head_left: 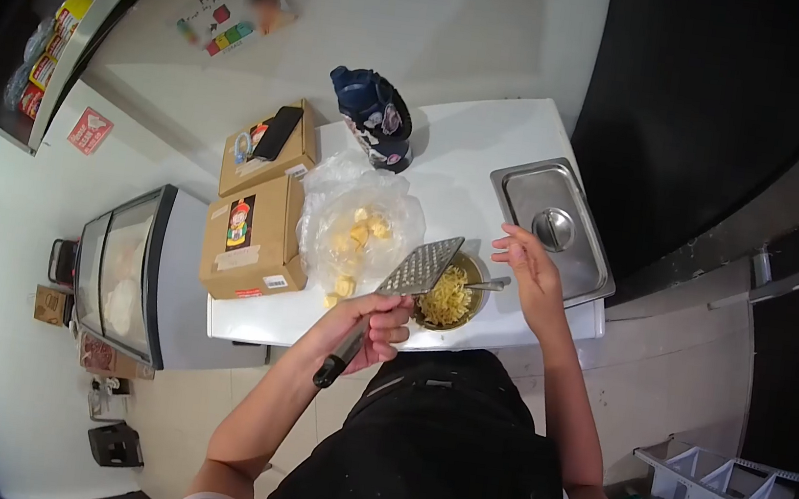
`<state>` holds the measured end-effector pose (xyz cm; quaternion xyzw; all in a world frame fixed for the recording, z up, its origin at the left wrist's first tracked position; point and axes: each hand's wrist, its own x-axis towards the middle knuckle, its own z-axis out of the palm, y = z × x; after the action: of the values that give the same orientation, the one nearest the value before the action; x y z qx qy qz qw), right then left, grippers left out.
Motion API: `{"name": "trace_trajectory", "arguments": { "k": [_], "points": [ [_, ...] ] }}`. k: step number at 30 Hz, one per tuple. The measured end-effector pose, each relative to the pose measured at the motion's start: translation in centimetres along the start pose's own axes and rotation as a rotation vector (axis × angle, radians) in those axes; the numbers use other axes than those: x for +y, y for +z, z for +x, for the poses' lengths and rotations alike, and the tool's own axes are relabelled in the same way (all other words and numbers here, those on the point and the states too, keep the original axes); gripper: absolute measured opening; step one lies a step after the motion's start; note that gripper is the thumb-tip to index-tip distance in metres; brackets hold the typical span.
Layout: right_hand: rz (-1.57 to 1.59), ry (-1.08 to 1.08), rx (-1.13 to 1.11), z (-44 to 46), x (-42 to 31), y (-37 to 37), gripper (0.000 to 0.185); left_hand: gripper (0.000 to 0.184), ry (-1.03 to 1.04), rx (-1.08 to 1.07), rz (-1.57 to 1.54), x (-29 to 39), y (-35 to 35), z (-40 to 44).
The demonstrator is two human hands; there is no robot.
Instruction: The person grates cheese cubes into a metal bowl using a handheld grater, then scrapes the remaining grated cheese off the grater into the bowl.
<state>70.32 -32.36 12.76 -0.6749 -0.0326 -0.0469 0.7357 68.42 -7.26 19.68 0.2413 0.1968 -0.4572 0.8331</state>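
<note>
My left hand (372, 330) is closed around the handle of a flat metal grater (422, 268), tilted over the left side of a metal bowl (479, 303). The bowl holds yellow shreds (445, 299), and a metal utensil (486, 284) rests in it, its lower end hidden. My right hand (530, 269) is raised right of the bowl with its fingers apart and nothing in them. Left of the grater, yellow chunks (359, 233) lie on a clear plastic bag (321, 203); a few more pieces (344, 286) sit near the table's front edge.
Two cardboard boxes (265, 264) stand at the table's left, a black phone (278, 133) on the rear one. A dark blue bottle (371, 113) stands at the back. A steel lid (523, 190) with a round knob lies at the right. A glass-topped freezer (163, 272) is beyond the boxes.
</note>
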Motion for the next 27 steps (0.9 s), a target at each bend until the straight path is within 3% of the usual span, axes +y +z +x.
{"name": "trace_trajectory", "arguments": {
  "k": [6, 8, 13, 18, 27],
  "points": [
    [-0.21, 0.014, 0.033, -1.6, 1.6, -0.9, 0.028, 0.019, 0.016, -0.086, -0.109, 0.7, 0.1, 0.3],
    [-0.458, -0.162, 0.003, -1.8, 1.1, -0.7, 0.03, 0.019, -0.054, -0.09, -0.277, 0.3, 0.0, 0.4],
    [-0.396, -0.175, -0.039, -1.4, -0.5, 1.1, 0.032, 0.013, -0.061, -0.138, -0.433, -0.7, -0.1, 0.8],
    [-0.369, -0.11, 0.101, -2.2, 0.2, 1.1, 0.033, 0.005, -0.176, -0.122, -0.706, -1.3, 0.0, 1.1],
    [-0.431, -0.019, 0.457, -8.9, 3.9, 4.1, 0.025, 0.006, -0.31, -0.142, -0.504, 3.5, -3.3, 1.4]
  ]
}}
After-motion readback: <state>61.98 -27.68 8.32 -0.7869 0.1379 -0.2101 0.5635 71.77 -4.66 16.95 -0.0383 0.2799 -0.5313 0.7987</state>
